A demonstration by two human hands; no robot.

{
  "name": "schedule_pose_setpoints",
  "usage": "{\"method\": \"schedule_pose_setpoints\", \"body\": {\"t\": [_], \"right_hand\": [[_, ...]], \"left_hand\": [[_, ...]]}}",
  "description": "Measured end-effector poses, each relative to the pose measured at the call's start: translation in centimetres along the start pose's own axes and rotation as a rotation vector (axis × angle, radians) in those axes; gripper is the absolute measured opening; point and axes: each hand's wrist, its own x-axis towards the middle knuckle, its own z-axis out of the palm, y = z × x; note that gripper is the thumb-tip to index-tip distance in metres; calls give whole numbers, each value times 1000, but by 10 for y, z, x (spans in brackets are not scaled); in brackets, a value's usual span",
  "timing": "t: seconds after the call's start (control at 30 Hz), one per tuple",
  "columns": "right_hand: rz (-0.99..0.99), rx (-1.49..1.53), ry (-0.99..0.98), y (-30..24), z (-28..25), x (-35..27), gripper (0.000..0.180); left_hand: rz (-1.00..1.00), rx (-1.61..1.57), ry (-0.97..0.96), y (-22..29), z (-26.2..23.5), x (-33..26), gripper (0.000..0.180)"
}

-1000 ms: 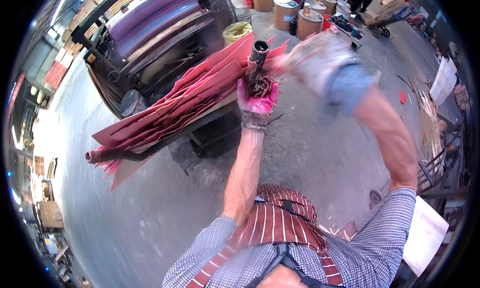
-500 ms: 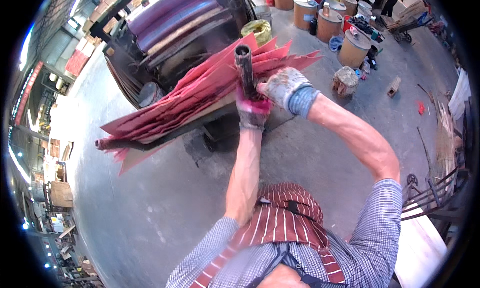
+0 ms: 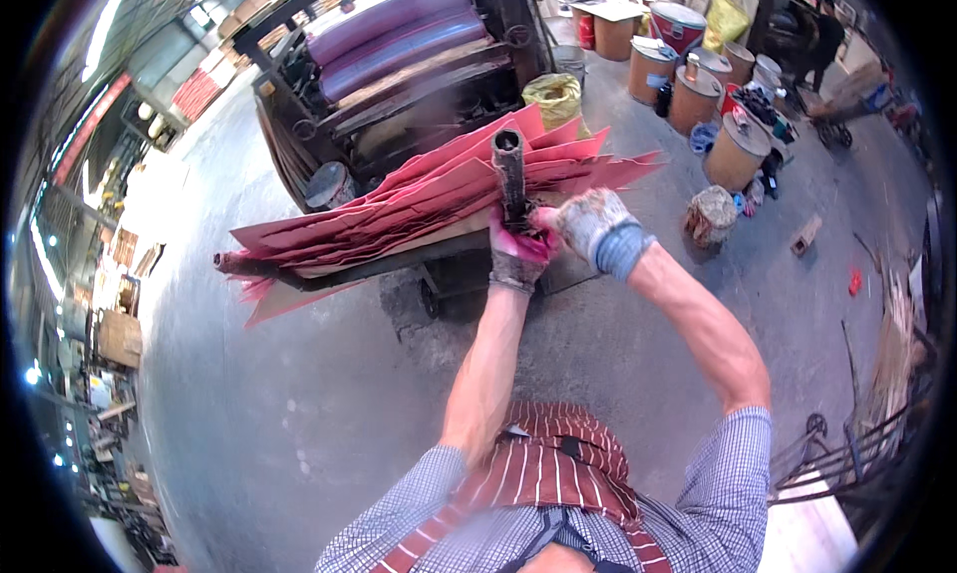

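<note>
A stack of pinkish-red sheets point(image 3: 399, 202), uneven at the edges, lies on a dark metal cart frame point(image 3: 389, 257). At its near side stands an upright dark pipe point(image 3: 509, 164) with an open top. My left hand point(image 3: 520, 254), in a glove stained pink, is closed around the pipe's lower part. Just right of the pipe is my right hand point(image 3: 598, 226), in a dirty white glove with a blue-grey cuff. Its fingers are bent together, with pink-stained tips beside the pipe's foot. What these fingertips pinch, if anything, is hidden.
Beyond the stack stands a machine with large purple rollers point(image 3: 399, 50). A yellow sack point(image 3: 553, 97) sits beside it. Several brown drums point(image 3: 739, 154) stand at the far right, near a wrapped bundle point(image 3: 711, 217) and a wood block point(image 3: 805, 236). Another person point(image 3: 825, 45) is farther back.
The view has shifted, so the machine and drums sit farther right and lower. My right hand has drawn slightly away from the pipe. My left hand stays at the pipe's lower part.
</note>
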Motion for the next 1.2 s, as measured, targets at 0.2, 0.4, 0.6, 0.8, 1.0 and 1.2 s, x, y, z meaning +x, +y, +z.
{"method": "schedule_pose_setpoints", "body": {"t": [0.2,0.4,0.6,0.8,1.0,1.2], "right_hand": [[322,661,-205,-28,28,-32,37],[587,1231,-519,-39,51,-28,69],[460,1885,128,-71,51,-17,72],[481,908,868,-87,67,1,50],[295,1354,1368,-130,46,50,34],[-173,1222,1338,-149,-99,57,51]], "left_hand": [[390,162,275,-11,-34,-25,69],[560,680,318,9,-64,-48,40],[463,277,363,31,-80,-18,39],[232,339,344,16,-40,-18,48],[12,329,188,20,-8,-39,63],[-346,115,-26,43,-26,-28,62]]}}
